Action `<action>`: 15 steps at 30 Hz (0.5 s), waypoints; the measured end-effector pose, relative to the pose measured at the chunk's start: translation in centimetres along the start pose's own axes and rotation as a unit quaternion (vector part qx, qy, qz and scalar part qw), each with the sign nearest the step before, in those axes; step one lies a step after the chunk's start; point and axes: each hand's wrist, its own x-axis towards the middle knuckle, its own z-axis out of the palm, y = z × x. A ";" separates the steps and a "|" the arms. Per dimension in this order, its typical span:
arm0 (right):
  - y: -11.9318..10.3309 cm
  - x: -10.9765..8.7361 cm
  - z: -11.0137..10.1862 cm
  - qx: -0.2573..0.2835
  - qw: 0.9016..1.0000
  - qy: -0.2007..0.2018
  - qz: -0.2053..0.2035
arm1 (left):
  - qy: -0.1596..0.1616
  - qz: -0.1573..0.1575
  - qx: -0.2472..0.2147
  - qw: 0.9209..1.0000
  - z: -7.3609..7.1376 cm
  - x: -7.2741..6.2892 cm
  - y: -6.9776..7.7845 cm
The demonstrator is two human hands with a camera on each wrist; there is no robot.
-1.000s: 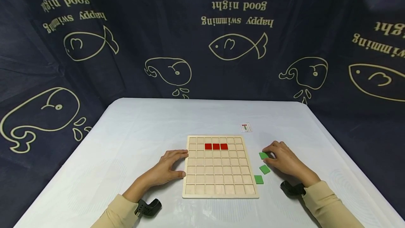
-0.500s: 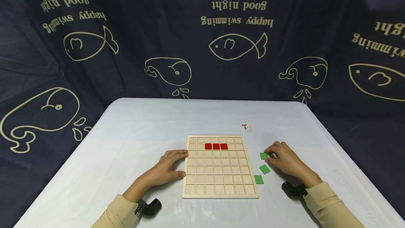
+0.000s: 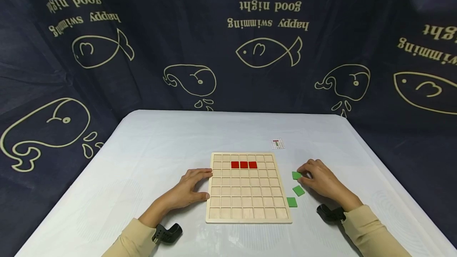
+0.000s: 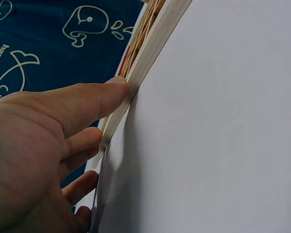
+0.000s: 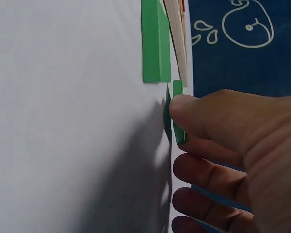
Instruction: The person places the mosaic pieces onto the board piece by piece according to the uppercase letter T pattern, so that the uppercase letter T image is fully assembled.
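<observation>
A square wooden grid board (image 3: 246, 189) lies on the table, with a row of three red tiles (image 3: 244, 165) near its far side. My left hand (image 3: 189, 187) touches the board's left edge with thumb and fingertips, fingers fairly straight. In the left wrist view its thumb (image 4: 102, 99) presses against the wooden edge. To the right of the board, my right hand (image 3: 319, 177) pinches a green tile (image 3: 296, 175) between thumb and index finger. The right wrist view has this green tile (image 5: 178, 131) edge-on, partly hidden by the thumb.
Two more green tiles lie nearby: one (image 3: 298, 190) turned at an angle, the other (image 3: 292, 202) beside the board's right edge. A small printed pattern card (image 3: 277, 143) lies beyond the board's far right corner. A dark curtain (image 3: 228, 82) hangs behind the white table (image 3: 171, 138).
The right hand and its green tile have shifted slightly right, then slightly back left. The left hand and the board have stayed in place.
</observation>
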 end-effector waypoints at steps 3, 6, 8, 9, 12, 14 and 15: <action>-0.3 0.2 0.0 0.001 1.000 0.002 0.000 | 0.001 0.001 0.000 1.000 0.0 0.0 0.0; -0.7 0.4 -0.1 0.004 1.000 0.001 0.003 | 0.000 -0.001 0.000 1.000 0.0 0.0 0.0; -0.9 0.5 -0.1 0.007 1.000 -0.002 0.002 | -0.001 -0.004 -0.001 1.000 0.0 0.0 0.1; -1.0 0.6 -0.1 0.008 1.000 -0.002 0.001 | -0.001 -0.004 -0.001 1.000 0.0 0.0 0.1; -1.3 0.8 -0.2 0.011 1.000 0.000 -0.007 | 0.000 -0.003 -0.002 1.000 0.0 0.1 0.1; -1.6 1.0 -0.2 0.016 1.000 0.004 -0.014 | 0.001 0.000 -0.002 1.000 0.0 0.1 0.2; -1.7 1.1 -0.2 0.019 1.000 0.006 -0.018 | 0.002 0.001 -0.002 1.000 0.0 0.1 0.1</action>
